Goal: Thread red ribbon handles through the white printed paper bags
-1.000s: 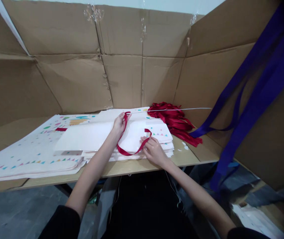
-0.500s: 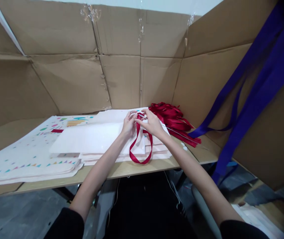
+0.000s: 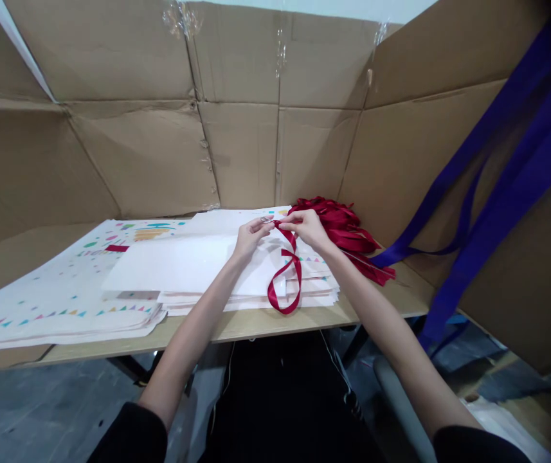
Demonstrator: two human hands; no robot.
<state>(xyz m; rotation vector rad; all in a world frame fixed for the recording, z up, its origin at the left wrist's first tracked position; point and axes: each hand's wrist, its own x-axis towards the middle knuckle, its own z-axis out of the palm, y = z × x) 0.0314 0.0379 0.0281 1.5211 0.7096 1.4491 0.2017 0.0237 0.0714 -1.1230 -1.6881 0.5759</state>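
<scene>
A red ribbon (image 3: 298,270) hangs in a twisted loop over a folded white sheet (image 3: 179,267), its lower bend near the table's front edge. My left hand (image 3: 252,235) pinches a small silvery metal piece (image 3: 266,220), shaped somewhat like a safety pin, at the ribbon's upper end. Close to its right, my right hand (image 3: 310,228) has thumb and forefinger closed on the ribbon near that metal piece. Whether the ribbon passes through the metal is too small to tell. Both hands are held above the white sheets.
Printed white sheets (image 3: 63,296) lie stacked on the left of the table (image 3: 236,329), with a short red strip (image 3: 117,248) on top. A heap of red ribbons (image 3: 343,228) lies at the back right. Wide blue ribbons (image 3: 478,270) hang at the right. Cardboard walls (image 3: 236,154) enclose the table.
My hands have moved slightly apart, the right one shifting rightward along the ribbon. The hanging ribbon loop has moved right and twisted narrower. The view has shifted slightly.
</scene>
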